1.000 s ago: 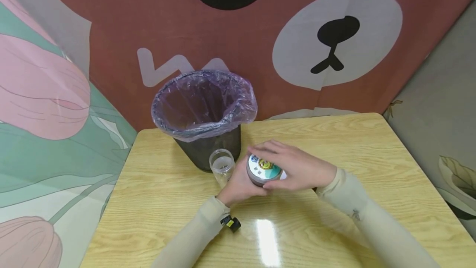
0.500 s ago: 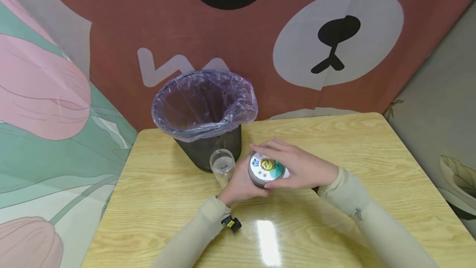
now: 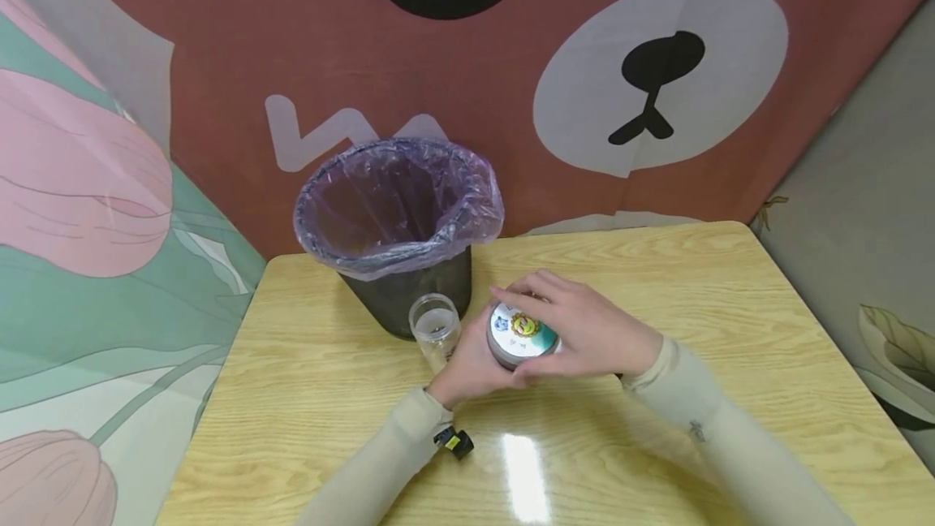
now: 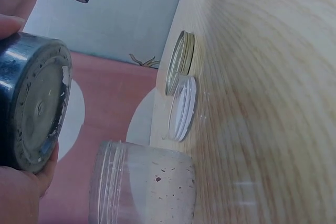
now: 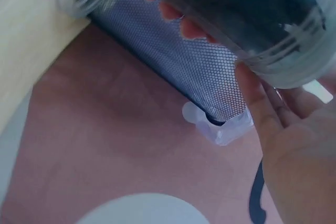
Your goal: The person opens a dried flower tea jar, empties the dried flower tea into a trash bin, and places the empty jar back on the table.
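A dark jar (image 3: 511,357) with a colourful printed lid (image 3: 522,331) is held just above the wooden table (image 3: 307,396). My left hand (image 3: 475,360) grips the jar's body from the left and below; its bottom (image 4: 37,111) shows in the left wrist view. From the right, my right hand (image 3: 558,319) curls its fingers (image 3: 522,292) over the lid's rim. The right wrist view shows the jar's side (image 5: 236,9) against my palm (image 5: 299,156).
An empty clear jar (image 3: 436,329) without a lid stands just left of my hands. Behind it is a black mesh bin (image 3: 409,291) lined with a purple bag (image 3: 398,201). Two loose lids (image 4: 181,93) lie on the table. Patterned cloth walls stand behind and left.
My right hand's fingers have shifted slightly round the lid, and the lid's picture has turned a little. The jar and my left hand stay in the same spot.
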The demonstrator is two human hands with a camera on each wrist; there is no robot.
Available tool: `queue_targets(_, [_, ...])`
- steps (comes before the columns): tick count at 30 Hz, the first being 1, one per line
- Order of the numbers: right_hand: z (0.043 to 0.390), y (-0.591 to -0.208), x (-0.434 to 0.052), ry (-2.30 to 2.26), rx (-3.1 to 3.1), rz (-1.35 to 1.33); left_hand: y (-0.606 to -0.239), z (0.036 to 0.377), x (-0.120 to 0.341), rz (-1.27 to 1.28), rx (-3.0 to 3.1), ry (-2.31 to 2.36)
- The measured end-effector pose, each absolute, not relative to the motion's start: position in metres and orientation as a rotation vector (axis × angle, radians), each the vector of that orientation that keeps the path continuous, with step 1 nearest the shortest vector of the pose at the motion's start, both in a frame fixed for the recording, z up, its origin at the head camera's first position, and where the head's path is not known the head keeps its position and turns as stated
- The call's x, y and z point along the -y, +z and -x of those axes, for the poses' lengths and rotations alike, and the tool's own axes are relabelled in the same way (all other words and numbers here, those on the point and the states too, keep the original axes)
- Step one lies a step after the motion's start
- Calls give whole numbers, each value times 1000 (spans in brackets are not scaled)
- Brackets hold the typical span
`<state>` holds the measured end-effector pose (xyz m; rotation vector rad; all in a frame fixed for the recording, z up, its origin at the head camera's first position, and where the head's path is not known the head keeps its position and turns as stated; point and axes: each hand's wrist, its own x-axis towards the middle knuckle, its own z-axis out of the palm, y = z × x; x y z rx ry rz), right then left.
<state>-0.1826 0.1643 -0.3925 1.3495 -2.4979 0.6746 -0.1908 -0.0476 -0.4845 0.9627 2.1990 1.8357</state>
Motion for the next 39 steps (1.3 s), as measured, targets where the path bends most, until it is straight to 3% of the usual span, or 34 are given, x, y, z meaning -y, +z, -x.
queue_targets(7, [185,-392,-171,954,2536,-1488,-484,189,46,-941,-2216,1811])
queue_targets(14, [184,-395,-163,716,2571,-1310,-486,191,47,-945,-2207,1821])
queue_targets(27, [184,-390,-167,899,2521,-1490,-483,186,48,-947,-2296,1753])
queue_targets(39, [185,-385,-171,929,2459,-1465,-483,188,47,-969,-2238,1792])
